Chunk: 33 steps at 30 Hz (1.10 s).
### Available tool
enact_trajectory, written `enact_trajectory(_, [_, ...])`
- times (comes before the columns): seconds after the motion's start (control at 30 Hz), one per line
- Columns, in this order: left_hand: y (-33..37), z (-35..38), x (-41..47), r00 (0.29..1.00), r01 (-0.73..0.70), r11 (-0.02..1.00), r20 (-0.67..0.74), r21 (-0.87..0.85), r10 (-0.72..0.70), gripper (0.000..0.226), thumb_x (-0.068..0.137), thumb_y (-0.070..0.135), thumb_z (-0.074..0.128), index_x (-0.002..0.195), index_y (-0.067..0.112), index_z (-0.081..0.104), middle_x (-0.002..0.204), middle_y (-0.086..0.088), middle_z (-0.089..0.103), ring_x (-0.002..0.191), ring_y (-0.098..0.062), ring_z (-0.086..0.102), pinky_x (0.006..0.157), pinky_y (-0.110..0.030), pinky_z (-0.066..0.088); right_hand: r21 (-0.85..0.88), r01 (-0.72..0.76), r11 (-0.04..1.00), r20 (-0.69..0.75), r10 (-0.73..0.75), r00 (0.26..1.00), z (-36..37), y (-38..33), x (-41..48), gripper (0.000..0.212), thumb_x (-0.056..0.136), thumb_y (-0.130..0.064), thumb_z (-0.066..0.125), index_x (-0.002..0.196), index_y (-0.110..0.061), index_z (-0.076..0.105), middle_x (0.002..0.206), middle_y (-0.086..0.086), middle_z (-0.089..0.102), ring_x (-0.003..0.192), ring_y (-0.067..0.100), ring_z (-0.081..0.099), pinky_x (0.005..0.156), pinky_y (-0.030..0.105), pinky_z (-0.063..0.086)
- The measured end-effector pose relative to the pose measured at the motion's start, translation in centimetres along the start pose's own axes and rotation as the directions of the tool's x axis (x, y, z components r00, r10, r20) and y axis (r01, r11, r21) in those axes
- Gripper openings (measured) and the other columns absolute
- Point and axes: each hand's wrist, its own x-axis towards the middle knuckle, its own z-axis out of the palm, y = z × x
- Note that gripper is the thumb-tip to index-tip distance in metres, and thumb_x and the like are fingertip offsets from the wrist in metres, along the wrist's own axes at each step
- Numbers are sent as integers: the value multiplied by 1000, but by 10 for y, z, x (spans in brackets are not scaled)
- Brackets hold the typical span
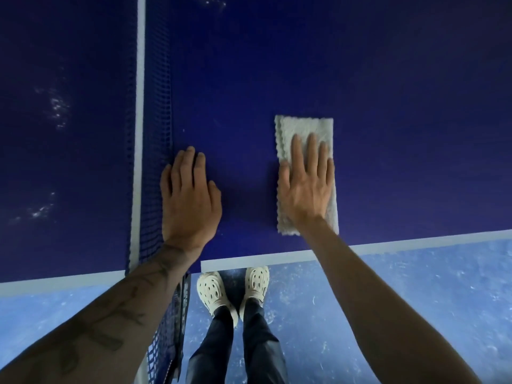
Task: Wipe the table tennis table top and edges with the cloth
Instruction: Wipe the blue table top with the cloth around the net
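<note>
Clogs stand on the blue floor, toes just under the near rim of the worktop. Past its white edge line, the left hand lies flat on the bare surface, fingers loose and holding nothing, its outer side touching the net. The right hand is spread wide, palm down, pressing the folded cloth, which lies near the edge and reaches beyond the fingertips.

Nothing pinches the cloth, so a quick stroke may let it slide out from under the palm or let its folded layers bunch. The left hand could snag the mesh if it shifts. Beyond the net, pale specks mark the other half; staying on this side would likely leave them, and the edges look not yet wiped.
</note>
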Motion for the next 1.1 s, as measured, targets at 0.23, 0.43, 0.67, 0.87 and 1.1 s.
enact_trajectory(0.23, [-5,4,-3,1000,-25,999,-2,45,25,59,105,26,35,159,3,32,168,-17,30,157,-32,27,129,-51,20,1,318,948,51,-318,947,13,-71,-5,63,112,-47,15,171,-28,7,179,6,0,165,29,-3,134,47,4])
enact_trajectory(0.43, [-4,2,0,1000,-22,999,-9,26,22,56,105,24,39,156,0,40,166,-18,36,155,-33,31,128,-51,22,-4,145,989,49,-145,988,0,-29,43,63,111,-48,22,171,-31,11,179,3,3,165,27,0,134,48,6])
enact_trajectory(0.67, [-2,8,8,999,11,1000,-40,-5,-11,51,103,18,42,149,-1,48,159,-17,43,149,-34,41,124,-54,32,35,251,967,21,-252,968,-2,-106,151,65,111,-46,21,171,-25,7,179,10,0,165,33,-2,134,51,4])
enact_trajectory(0.87, [19,6,86,996,58,998,-63,-7,-58,51,105,19,44,152,-1,45,160,-17,42,150,-32,39,125,-52,32,-14,476,879,72,-474,878,-10,-72,175,64,112,-48,21,171,-28,8,179,5,3,165,29,1,134,46,5])
enact_trajectory(1.1, [22,18,173,988,135,991,-78,-12,-136,50,106,23,43,150,0,46,160,-16,42,150,-32,38,125,-53,31,12,337,942,49,-337,940,-33,-104,341,65,113,-45,21,171,-24,2,179,9,-5,165,31,-6,134,48,0])
